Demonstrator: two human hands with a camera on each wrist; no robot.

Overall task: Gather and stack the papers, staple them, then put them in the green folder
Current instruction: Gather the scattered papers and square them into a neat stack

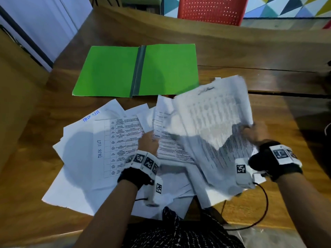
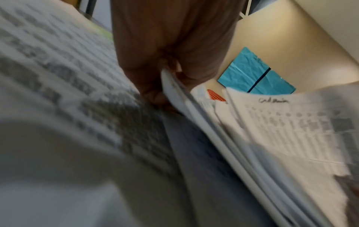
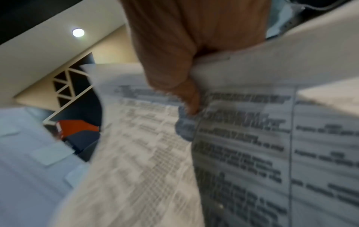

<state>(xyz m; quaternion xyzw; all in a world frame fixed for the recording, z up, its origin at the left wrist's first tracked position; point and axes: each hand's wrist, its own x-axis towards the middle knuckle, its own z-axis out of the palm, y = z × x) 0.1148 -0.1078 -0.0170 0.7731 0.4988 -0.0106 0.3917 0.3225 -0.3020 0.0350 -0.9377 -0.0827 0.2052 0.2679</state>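
Both hands' fingers pinch printed sheaf (image 1: 211, 126) at side edges; sheaf tilted, long axis toward green folder (image 1: 111, 72).

Wooden table (image 1: 232, 51), red chair (image 1: 211, 9) behind

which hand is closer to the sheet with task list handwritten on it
Left. The left hand sits right at that task list sheet's right edge, holding other papers. The right hand is far off to its right, its grip on a lifted bundle of papers.
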